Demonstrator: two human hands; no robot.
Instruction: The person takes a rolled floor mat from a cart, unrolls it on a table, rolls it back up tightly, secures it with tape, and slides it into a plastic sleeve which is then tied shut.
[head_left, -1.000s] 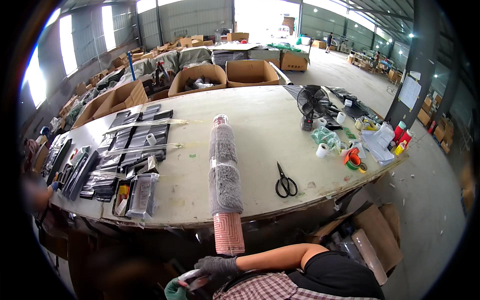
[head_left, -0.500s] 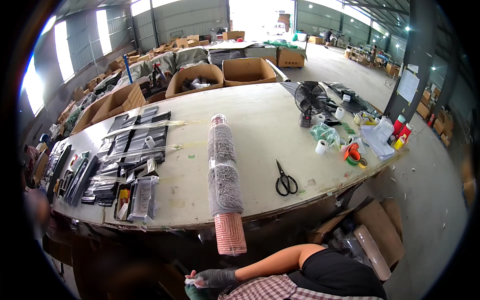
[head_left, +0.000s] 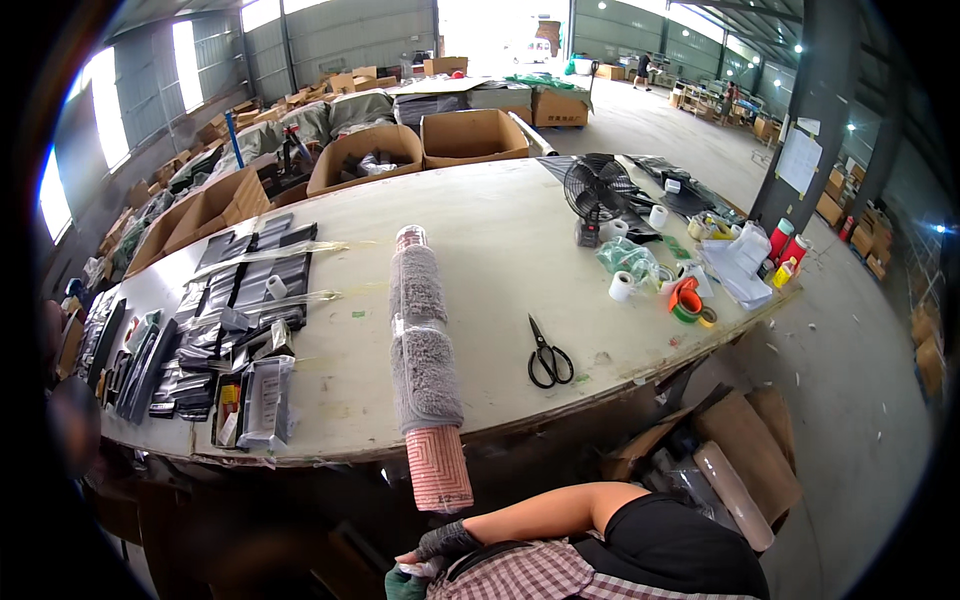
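Note:
My right forearm reaches leftward across the lower edge, and my right hand (head_left: 432, 553), in a dark grey fingerless wrap, is low in front of my body. Its fingers are closed at a crumpled white bit; what they hold is partly hidden. Just below is a dark green, cloth-like patch (head_left: 404, 585), cut off by the edge. My left hand cannot be made out. Beyond the right hand, a long roll of grey fluffy mats (head_left: 425, 375) in clear wrap lies on the table. Its near end, a pink zigzag-patterned roll (head_left: 438, 470), overhangs the table edge.
Black-handled scissors (head_left: 545, 358) lie right of the roll on the pale table (head_left: 500, 270). Flat black plastic bags (head_left: 270, 270) and a clear bin (head_left: 266, 400) are at left. A black fan (head_left: 597, 187), tape rolls (head_left: 687, 300) and red bottles (head_left: 781, 240) stand at right. Cardboard boxes (head_left: 474, 137) line the far edge.
The view has shifted slightly, so the table and its things sit further left. My right hand has moved a little to the right and down, closer to my body. The roll stays in place.

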